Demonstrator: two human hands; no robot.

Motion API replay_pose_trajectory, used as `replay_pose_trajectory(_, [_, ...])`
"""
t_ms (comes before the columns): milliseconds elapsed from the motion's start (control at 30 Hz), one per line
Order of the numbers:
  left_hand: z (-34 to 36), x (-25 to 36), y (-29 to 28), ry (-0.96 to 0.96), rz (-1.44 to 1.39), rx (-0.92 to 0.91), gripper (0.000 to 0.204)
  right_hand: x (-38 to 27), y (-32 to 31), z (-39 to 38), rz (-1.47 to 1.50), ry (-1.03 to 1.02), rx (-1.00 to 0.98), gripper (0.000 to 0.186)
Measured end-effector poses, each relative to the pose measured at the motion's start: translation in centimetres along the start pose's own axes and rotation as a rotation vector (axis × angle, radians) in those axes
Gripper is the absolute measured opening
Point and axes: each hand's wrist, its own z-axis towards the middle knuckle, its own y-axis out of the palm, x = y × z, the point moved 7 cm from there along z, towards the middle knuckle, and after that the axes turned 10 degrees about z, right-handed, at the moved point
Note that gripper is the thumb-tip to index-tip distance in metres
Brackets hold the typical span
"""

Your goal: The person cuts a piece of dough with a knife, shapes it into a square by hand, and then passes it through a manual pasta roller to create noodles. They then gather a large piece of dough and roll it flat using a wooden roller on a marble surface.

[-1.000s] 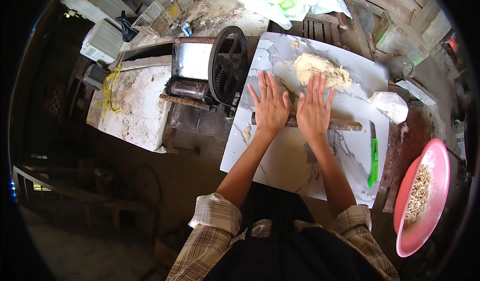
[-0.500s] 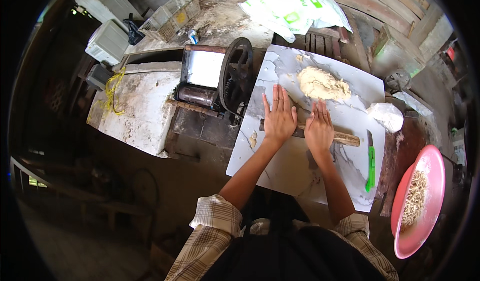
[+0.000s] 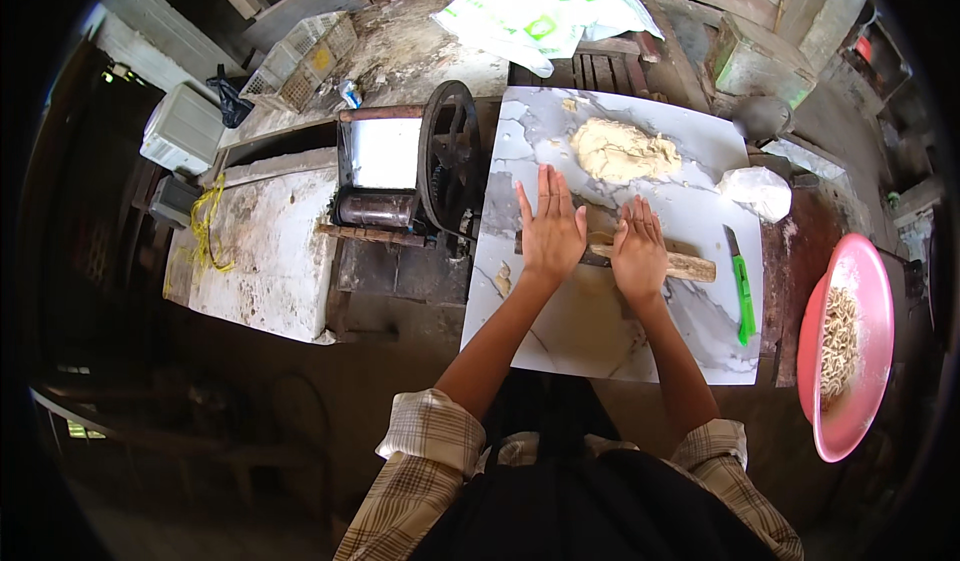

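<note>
- L hand (image 3: 553, 236): palm down on wooden stick (image 3: 690, 266), fingers straight & open, thumb a bit apart; not wrapped round stick.
- R hand (image 3: 640, 253): also palm down on stick, to the R of L hand; fingers straight, close tog., not curled round it.
- Stick: lies crosswise on marble-pattern board (image 3: 500, 196), mid-board, approx. level; R end sticks out past R hand.
- Pale yellowish patch on board, near side of stick; can't tell if it's flat dough.
- Dough lump (image 3: 625, 151): far part of board, beyond hands, apart from both.
- Dough scrap (image 3: 502, 279): near L edge.
- Green knife (image 3: 742, 291): R side of board, blade pointing away from person.
- Small white bag (image 3: 755, 193): at board's R edge.
- Pink bowl (image 3: 872, 291) w/ pale strips (image 3: 838, 336) in it: R of board.
- Machine w/ big wheel (image 3: 448, 151): just L of board.
</note>
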Motion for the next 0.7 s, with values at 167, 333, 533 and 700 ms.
replay_pose_trajectory(167, [-4.2,0.3,0.4,0.124,-0.099,-0.111,0.058,-2.6,-1.5,-3.9,-0.167,-0.078,-0.009,0.042])
replay_pose_trajectory(333, [-7.3,0.4,-1.5,0.143,-0.243,-0.088,0.060,-4.3,-3.3,-7.7,-0.083,0.004,-0.049,0.040])
replay_pose_trajectory(533, [0.0,2.0,0.9,0.252,-0.050,-0.053,0.061,-0.4,-2.3,-2.2,-0.169,0.038,0.043,0.035])
replay_pose_trajectory(700, [-1.3,1.4,0.8,0.215,-0.118,-0.015,0.059,-1.5,-2.1,-4.0,-0.210,0.101,0.041,0.036])
